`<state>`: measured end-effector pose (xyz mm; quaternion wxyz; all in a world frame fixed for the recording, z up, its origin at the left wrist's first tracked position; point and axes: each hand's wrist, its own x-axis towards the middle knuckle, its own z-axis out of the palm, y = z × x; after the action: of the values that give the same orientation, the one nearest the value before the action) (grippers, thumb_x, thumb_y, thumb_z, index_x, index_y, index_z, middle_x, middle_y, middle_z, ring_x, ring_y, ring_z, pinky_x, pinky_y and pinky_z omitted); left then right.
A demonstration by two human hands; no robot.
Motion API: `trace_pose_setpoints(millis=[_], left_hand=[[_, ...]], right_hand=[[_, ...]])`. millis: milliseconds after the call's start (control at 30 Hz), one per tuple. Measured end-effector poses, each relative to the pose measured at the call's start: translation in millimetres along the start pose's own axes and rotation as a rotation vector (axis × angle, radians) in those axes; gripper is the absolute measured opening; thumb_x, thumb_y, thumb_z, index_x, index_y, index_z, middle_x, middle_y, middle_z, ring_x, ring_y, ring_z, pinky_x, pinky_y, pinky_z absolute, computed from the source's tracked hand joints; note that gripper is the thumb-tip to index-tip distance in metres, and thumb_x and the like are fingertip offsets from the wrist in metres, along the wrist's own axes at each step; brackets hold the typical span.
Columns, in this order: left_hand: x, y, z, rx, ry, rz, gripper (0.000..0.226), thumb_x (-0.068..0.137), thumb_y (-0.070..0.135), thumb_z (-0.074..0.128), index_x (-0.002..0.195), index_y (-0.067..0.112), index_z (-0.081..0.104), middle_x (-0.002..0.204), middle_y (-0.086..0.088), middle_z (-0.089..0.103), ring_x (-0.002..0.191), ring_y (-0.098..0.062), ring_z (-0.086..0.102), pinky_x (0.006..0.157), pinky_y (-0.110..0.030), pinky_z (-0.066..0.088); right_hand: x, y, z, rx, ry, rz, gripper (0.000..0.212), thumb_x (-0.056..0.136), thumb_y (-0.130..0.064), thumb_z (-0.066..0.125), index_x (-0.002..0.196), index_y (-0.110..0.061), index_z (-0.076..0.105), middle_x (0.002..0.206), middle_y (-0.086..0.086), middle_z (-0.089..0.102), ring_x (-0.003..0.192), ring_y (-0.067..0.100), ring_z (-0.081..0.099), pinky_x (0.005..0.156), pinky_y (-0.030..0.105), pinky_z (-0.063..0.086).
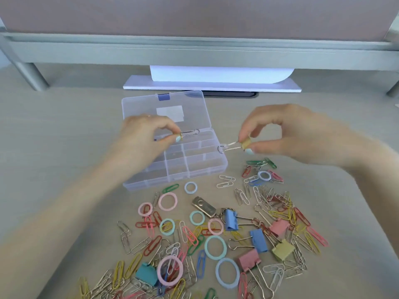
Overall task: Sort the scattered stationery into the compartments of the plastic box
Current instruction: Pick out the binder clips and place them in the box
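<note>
A clear plastic box (220,169) with several compartments lies open on the desk, its lid (140,104) folded back. Above its back compartments my left hand (144,134) pinches a small binder clip (190,132) with its wire handles pointing right. Just right of the box, my right hand (278,130) pinches a small yellow binder clip (246,144) whose handles reach over the box's right rim. In front of the box lies a scatter of coloured paper clips (151,244), plastic rings (167,201) and larger binder clips (259,240).
A silver USB stick (204,207) lies among the stationery. Behind the box a white stand (211,85) sits under a grey shelf (194,50) with metal legs (32,76). A dark slot (231,94) sits in the desk behind the lid.
</note>
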<state>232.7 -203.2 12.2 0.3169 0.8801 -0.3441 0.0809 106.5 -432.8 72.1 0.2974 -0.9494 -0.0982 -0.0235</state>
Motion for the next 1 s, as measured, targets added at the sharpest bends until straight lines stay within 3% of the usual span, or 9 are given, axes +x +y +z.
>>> trace_pose_setpoints(millis=[67,200,300,433,567,633,800,933,1000], left_hand=[[1,-6,4,0.047,-0.005,-0.011,0.005,0.08,0.024,0.064,0.078,0.028,0.067,0.082,0.001,0.068,0.084,-0.024,0.053,0.082,-0.038,0.04],[0,-21,7,0.084,-0.004,0.021,0.008,0.08,0.02,0.066,0.079,0.028,0.067,0.077,-0.001,0.069,0.077,-0.027,0.056,0.079,-0.041,0.043],[0,-21,6,0.071,-0.047,0.057,0.011,0.082,0.012,0.062,0.086,0.02,0.069,0.089,-0.001,0.068,0.081,-0.026,0.057,0.077,-0.04,0.046],[0,-25,6,0.042,-0.066,0.092,0.013,0.085,0.01,0.059,0.09,0.018,0.069,0.097,0.003,0.065,0.087,-0.02,0.054,0.075,-0.034,0.045],[-2,-28,8,0.044,-0.087,0.084,0.014,0.087,0.012,0.056,0.086,0.014,0.07,0.097,0.011,0.057,0.084,-0.011,0.047,0.07,-0.028,0.038],[-2,-27,7,0.052,-0.098,0.091,0.015,0.088,0.012,0.055,0.085,0.011,0.069,0.098,0.01,0.055,0.083,-0.015,0.049,0.07,-0.028,0.038],[-2,-27,8,0.108,-0.088,0.124,0.015,0.089,0.011,0.054,0.085,0.008,0.068,0.102,0.003,0.061,0.089,-0.022,0.051,0.075,-0.033,0.042],[-3,-22,4,0.273,-0.038,0.232,0.011,0.084,0.005,0.058,0.084,0.008,0.068,0.098,-0.006,0.069,0.082,-0.034,0.056,0.075,-0.039,0.041],[-4,-11,3,0.318,-0.025,0.294,0.013,0.081,0.008,0.055,0.083,0.01,0.068,0.093,-0.007,0.07,0.077,-0.034,0.057,0.074,-0.041,0.042]], right_hand=[[22,1,10,-0.003,0.053,0.003,0.007,0.075,-0.032,0.062,0.081,-0.032,0.066,0.088,-0.02,0.061,0.085,-0.003,0.055,0.069,0.01,0.036],[59,15,34,-0.14,0.111,-0.008,0.006,0.081,-0.021,0.062,0.082,-0.027,0.066,0.093,-0.013,0.061,0.084,0.007,0.055,0.09,0.029,0.037],[72,24,47,-0.228,0.119,0.002,0.011,0.083,-0.022,0.06,0.082,-0.033,0.063,0.099,-0.011,0.06,0.085,0.009,0.055,0.103,0.043,0.028],[75,32,56,-0.227,0.117,-0.023,0.012,0.085,-0.022,0.06,0.087,-0.031,0.066,0.103,-0.009,0.062,0.086,0.01,0.056,0.105,0.049,0.025],[70,32,58,-0.185,0.113,-0.06,0.014,0.086,-0.016,0.058,0.093,-0.02,0.07,0.104,-0.004,0.062,0.091,0.016,0.058,0.096,0.041,0.036],[68,31,59,-0.18,0.109,-0.063,0.017,0.088,-0.014,0.056,0.097,-0.017,0.071,0.109,0.0,0.061,0.095,0.019,0.058,0.091,0.036,0.039],[62,31,66,-0.263,0.089,-0.051,0.023,0.092,-0.017,0.049,0.107,-0.018,0.067,0.124,0.0,0.052,0.106,0.017,0.052,0.09,0.026,0.031],[54,30,64,-0.222,0.068,-0.033,0.027,0.094,-0.013,0.044,0.112,-0.017,0.063,0.127,0.002,0.05,0.114,0.02,0.048,0.1,0.037,0.033],[42,26,61,-0.131,0.083,-0.041,0.027,0.093,-0.012,0.045,0.112,-0.018,0.063,0.122,0.0,0.051,0.113,0.015,0.048,0.1,0.027,0.032]])
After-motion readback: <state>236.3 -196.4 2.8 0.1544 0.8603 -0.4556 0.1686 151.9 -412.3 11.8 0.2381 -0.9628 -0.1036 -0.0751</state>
